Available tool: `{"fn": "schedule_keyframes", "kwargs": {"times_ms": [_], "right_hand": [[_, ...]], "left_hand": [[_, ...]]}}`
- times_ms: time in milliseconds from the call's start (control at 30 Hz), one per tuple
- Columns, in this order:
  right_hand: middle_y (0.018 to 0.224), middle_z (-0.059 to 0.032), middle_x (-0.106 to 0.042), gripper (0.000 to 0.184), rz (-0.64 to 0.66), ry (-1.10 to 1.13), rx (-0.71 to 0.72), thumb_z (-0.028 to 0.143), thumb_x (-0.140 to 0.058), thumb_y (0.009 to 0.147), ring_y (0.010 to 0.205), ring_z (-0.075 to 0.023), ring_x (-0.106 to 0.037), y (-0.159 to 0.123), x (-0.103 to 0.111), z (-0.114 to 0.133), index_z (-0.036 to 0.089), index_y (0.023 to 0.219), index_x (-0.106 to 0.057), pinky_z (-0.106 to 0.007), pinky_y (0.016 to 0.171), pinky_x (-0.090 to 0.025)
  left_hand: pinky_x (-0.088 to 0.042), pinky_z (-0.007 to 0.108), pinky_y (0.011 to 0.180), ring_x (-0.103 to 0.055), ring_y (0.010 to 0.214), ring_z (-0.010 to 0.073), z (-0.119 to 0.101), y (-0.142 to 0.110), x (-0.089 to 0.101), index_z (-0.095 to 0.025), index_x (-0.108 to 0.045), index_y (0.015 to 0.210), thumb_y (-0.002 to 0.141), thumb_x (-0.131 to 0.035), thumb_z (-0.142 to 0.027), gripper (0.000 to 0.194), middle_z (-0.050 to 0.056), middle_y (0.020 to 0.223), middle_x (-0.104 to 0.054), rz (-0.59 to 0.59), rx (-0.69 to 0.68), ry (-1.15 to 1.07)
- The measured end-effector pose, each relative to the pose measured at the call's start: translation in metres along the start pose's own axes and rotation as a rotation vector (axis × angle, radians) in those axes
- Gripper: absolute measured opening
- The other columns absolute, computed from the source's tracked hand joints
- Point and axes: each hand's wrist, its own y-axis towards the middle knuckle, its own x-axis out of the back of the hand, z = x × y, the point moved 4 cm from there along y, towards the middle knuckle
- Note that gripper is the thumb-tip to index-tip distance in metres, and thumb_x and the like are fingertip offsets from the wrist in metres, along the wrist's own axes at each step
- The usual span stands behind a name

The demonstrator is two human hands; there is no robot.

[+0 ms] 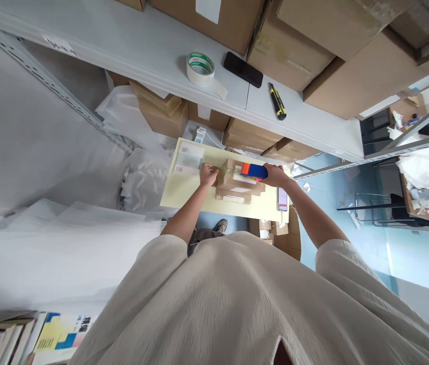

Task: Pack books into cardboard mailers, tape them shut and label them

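A cardboard box [233, 174] covered in clear tape lies on top of other small boxes [233, 196] on the pale yellow board [191, 192]. My left hand [208, 175] has its fingers curled against the left end of the upper box. In my right hand [274, 176] is a blue and orange tape dispenser [256, 171], its orange end over the top of that box. The fingers wrap the dispenser's right end and are partly hidden. Printed sheets [189, 157] lie on the board left of my left hand.
A phone [282, 199] with a lit screen lies at the board's right end. On the shelf [146, 56] above are a roll of tape [200, 69], a black phone [243, 69] and a utility knife [277, 101]. Large cartons stand behind them. White sheets [66, 248] are stacked on the left.
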Motion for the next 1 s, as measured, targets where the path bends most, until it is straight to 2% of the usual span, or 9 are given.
{"fn": "schedule_keyframes", "kwargs": {"times_ms": [100,367,467,533,633,700,833,900,1000], "right_hand": [[0.120,-0.0171,-0.079,0.049,0.010,-0.027,-0.019,0.053,-0.079,0.089,0.112,-0.0411,-0.072,-0.003,0.002,0.003,0.024,0.125,-0.062,-0.055,0.111,-0.045],[0.125,-0.0185,-0.078,0.046,0.018,-0.045,-0.021,0.043,-0.078,0.088,0.117,-0.0421,-0.070,-0.006,0.004,0.007,0.024,0.126,-0.061,-0.053,0.110,-0.047],[0.124,-0.0182,-0.078,0.046,0.017,-0.042,-0.014,0.042,-0.078,0.088,0.115,-0.0414,-0.071,-0.005,0.002,0.007,0.024,0.127,-0.062,-0.053,0.109,-0.047],[0.125,-0.0181,-0.078,0.048,0.006,-0.031,-0.007,0.042,-0.078,0.087,0.114,-0.0410,-0.071,-0.004,0.001,0.007,0.024,0.129,-0.062,-0.053,0.108,-0.047],[0.127,-0.0179,-0.078,0.054,-0.015,-0.014,0.000,0.043,-0.078,0.088,0.113,-0.0406,-0.071,-0.003,-0.001,0.006,0.024,0.135,-0.061,-0.053,0.107,-0.048],[0.128,-0.0180,-0.077,0.058,-0.022,-0.008,0.002,0.044,-0.078,0.088,0.114,-0.0408,-0.071,-0.003,-0.003,0.005,0.024,0.139,-0.060,-0.053,0.106,-0.048],[0.134,-0.0189,-0.075,0.060,-0.029,0.020,0.004,0.042,-0.078,0.087,0.118,-0.0421,-0.071,-0.004,-0.005,0.004,0.024,0.142,-0.060,-0.054,0.107,-0.049],[0.136,-0.0195,-0.074,0.059,-0.029,0.035,0.013,0.041,-0.078,0.088,0.120,-0.0425,-0.071,-0.005,-0.004,0.003,0.024,0.141,-0.060,-0.055,0.109,-0.048],[0.136,-0.0195,-0.074,0.058,-0.018,0.039,0.036,0.042,-0.078,0.088,0.121,-0.0423,-0.071,-0.005,-0.002,0.002,0.024,0.140,-0.060,-0.055,0.110,-0.048]], "left_hand": [[-0.061,0.034,0.094,-0.081,0.102,0.0235,0.006,-0.004,-0.009,-0.026,-0.063,0.117,0.083,-0.085,-0.016,0.041,0.004,0.106,-0.082,-0.039,0.129,0.004],[-0.061,0.040,0.106,-0.079,0.115,0.0273,-0.006,-0.017,-0.013,-0.024,-0.070,0.107,0.086,-0.074,-0.009,0.026,0.009,0.118,-0.083,-0.035,0.052,0.100],[-0.059,0.038,0.114,-0.077,0.124,0.0243,-0.011,-0.020,-0.012,-0.022,-0.073,0.116,0.091,-0.064,-0.009,0.030,0.010,0.129,-0.083,-0.004,-0.080,0.055],[-0.057,0.039,0.119,-0.076,0.130,0.0231,-0.014,-0.020,-0.014,-0.022,-0.074,0.128,0.093,-0.057,-0.008,0.041,0.010,0.137,-0.082,0.084,-0.160,0.030],[-0.056,0.045,0.124,-0.074,0.138,0.0282,-0.013,-0.020,-0.017,-0.021,-0.074,0.144,0.097,-0.053,-0.011,0.053,0.010,0.146,-0.080,0.228,-0.146,0.123],[-0.054,0.049,0.127,-0.072,0.142,0.0322,-0.015,-0.020,-0.016,-0.020,-0.073,0.152,0.099,-0.051,-0.014,0.057,0.012,0.151,-0.078,0.246,-0.139,0.228],[-0.041,0.047,0.139,-0.055,0.163,0.0287,-0.044,-0.027,-0.019,-0.021,-0.060,0.169,0.104,-0.048,-0.018,0.067,0.010,0.173,-0.062,0.242,-0.447,0.378],[-0.033,0.047,0.144,-0.040,0.173,0.0282,-0.059,-0.035,-0.028,-0.020,-0.050,0.177,0.108,-0.050,-0.028,0.069,0.010,0.184,-0.047,0.326,-0.609,0.508],[-0.020,0.053,0.147,-0.019,0.181,0.0327,-0.070,-0.041,-0.040,-0.018,-0.029,0.186,0.111,-0.057,-0.047,0.085,0.013,0.194,-0.025,0.483,-0.663,0.753]]}}
